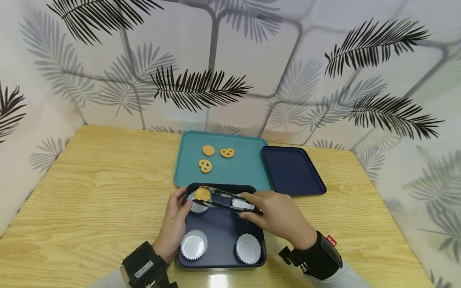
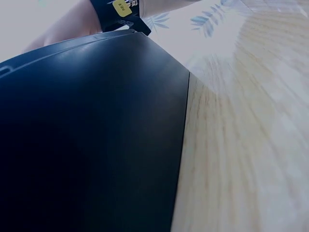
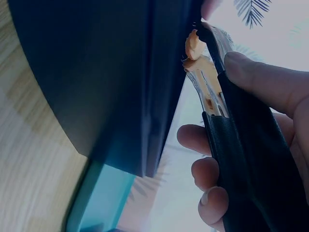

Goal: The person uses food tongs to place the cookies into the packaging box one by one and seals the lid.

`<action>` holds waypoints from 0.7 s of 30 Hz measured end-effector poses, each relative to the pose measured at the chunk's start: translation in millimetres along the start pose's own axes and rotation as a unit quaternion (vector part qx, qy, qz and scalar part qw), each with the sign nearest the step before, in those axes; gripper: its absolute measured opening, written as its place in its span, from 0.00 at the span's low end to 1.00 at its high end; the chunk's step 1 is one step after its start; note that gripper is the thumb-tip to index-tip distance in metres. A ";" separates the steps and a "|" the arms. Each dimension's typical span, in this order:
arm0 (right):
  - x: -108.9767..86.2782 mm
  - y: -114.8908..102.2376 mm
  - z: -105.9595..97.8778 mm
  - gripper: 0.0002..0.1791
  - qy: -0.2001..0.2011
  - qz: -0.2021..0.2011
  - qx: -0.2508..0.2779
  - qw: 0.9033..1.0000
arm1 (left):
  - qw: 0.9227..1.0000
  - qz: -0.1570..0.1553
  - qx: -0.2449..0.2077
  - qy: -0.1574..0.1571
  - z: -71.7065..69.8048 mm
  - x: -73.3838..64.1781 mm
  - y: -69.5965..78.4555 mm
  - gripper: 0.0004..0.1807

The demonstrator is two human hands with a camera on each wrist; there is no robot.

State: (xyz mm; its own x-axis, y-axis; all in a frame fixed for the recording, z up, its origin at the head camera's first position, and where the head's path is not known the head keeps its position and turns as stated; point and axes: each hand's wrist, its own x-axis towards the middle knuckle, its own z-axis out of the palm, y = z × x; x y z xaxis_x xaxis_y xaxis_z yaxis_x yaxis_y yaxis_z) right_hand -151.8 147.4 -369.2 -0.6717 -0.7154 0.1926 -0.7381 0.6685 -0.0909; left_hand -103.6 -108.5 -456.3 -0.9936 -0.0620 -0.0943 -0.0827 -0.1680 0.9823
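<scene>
My right hand (image 1: 277, 214) grips a pair of tongs (image 3: 241, 130) with black handles and metal ends. Between the tongs' tips is a round golden cookie (image 1: 202, 194), over the white paper baking cup (image 1: 197, 207) in the far left corner of a deep navy baking pan (image 1: 223, 244). At the pan's left rim, my left hand (image 1: 174, 224) holds on, thumb on the edge and fingers along the outer wall. Other paper cups sit in the near left (image 1: 194, 245), near right (image 1: 248, 249) and far right corners, the last partly hidden by the tongs and hand.
Behind the pan lies a teal tray (image 1: 245, 164) with a round cookie (image 1: 208, 150) and two pretzel-shaped cookies (image 1: 227, 153). A shallow navy tray (image 1: 293, 172) overlaps its right edge. All rest on a wooden table (image 1: 108, 180) against a leaf-patterned backdrop.
</scene>
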 end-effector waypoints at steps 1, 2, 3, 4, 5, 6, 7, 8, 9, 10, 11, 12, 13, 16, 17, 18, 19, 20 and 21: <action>0.8 -0.7 1.5 0.26 -0.001 -0.001 -0.002 1.000 | 1.000 0.000 0.000 0.000 0.0 -0.1 -0.1 0.29; 1.8 -1.3 2.7 0.27 -0.005 -0.001 -0.003 1.000 | 1.000 0.000 -0.001 0.000 -0.1 -0.2 -0.4 0.29; 2.6 -1.9 3.9 0.26 -0.009 -0.001 -0.004 1.000 | 1.000 0.001 0.000 0.001 -0.2 -0.2 -0.4 0.29; 3.3 -2.2 5.1 0.26 -0.013 -0.002 -0.006 1.000 | 1.000 0.001 0.001 0.001 -0.3 -0.2 -0.5 0.29; 4.0 -2.5 6.3 0.26 -0.017 -0.002 -0.007 1.000 | 1.000 0.001 0.001 0.002 -0.4 -0.1 -0.6 0.29; 4.6 -2.8 7.5 0.26 -0.022 -0.003 -0.008 1.000 | 1.000 0.001 0.001 0.002 -0.4 -0.1 -0.8 0.29; 4.9 -2.9 8.7 0.26 -0.026 -0.004 -0.010 1.000 | 1.000 0.001 0.001 0.002 -0.4 0.0 -0.8 0.29; 5.5 -2.9 9.7 0.26 -0.028 -0.005 -0.012 1.000 | 1.000 0.001 0.001 0.002 -0.4 0.0 -0.9 0.29; 5.8 -2.9 10.8 0.26 -0.029 -0.007 -0.013 0.999 | 1.000 0.001 0.001 0.002 -0.2 0.1 -1.0 0.29; 6.0 -2.7 11.7 0.25 -0.030 -0.008 -0.017 0.999 | 1.000 0.001 0.000 0.001 0.0 0.1 -1.1 0.29; 6.1 -2.7 12.6 0.25 -0.029 -0.009 -0.019 0.999 | 1.000 0.001 0.001 0.001 0.1 0.1 -1.2 0.28; 6.4 -2.7 13.2 0.25 -0.028 -0.009 -0.022 0.999 | 1.000 0.003 0.000 0.002 0.3 0.1 -1.2 0.29; 6.7 -2.6 13.7 0.26 -0.027 -0.008 -0.024 0.999 | 1.000 0.003 0.001 0.002 0.5 0.2 -1.2 0.28; 7.2 -2.6 14.2 0.26 -0.026 -0.003 -0.025 0.999 | 1.000 0.005 0.002 0.007 0.8 0.2 -1.1 0.29; 7.4 -2.6 14.1 0.26 -0.027 -0.001 -0.024 0.999 | 1.000 0.006 0.002 0.008 0.9 0.3 -0.9 0.29; 7.5 -2.6 13.9 0.26 -0.027 0.001 -0.024 0.999 | 1.000 0.007 0.002 0.008 0.9 0.4 -0.9 0.29; 7.6 -2.6 13.7 0.26 -0.028 0.003 -0.024 0.999 | 1.000 0.006 0.003 0.008 0.9 0.4 -0.6 0.29; 7.7 -2.6 13.5 0.26 -0.028 0.004 -0.024 0.999 | 1.000 0.006 0.004 0.007 0.9 0.6 -0.4 0.29; 7.7 -2.5 13.3 0.27 -0.028 0.005 -0.025 0.999 | 1.000 0.005 0.006 0.005 0.8 0.7 -0.1 0.29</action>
State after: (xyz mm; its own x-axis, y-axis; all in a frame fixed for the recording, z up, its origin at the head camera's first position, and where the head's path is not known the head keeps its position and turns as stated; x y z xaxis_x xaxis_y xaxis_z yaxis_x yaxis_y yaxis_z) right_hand -156.0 137.5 -380.6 -0.6824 -0.7181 0.1363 -0.7283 0.6838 -0.0440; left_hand -104.3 -107.7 -456.3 -0.9936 -0.0738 -0.0853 -0.0732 -0.1546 0.9853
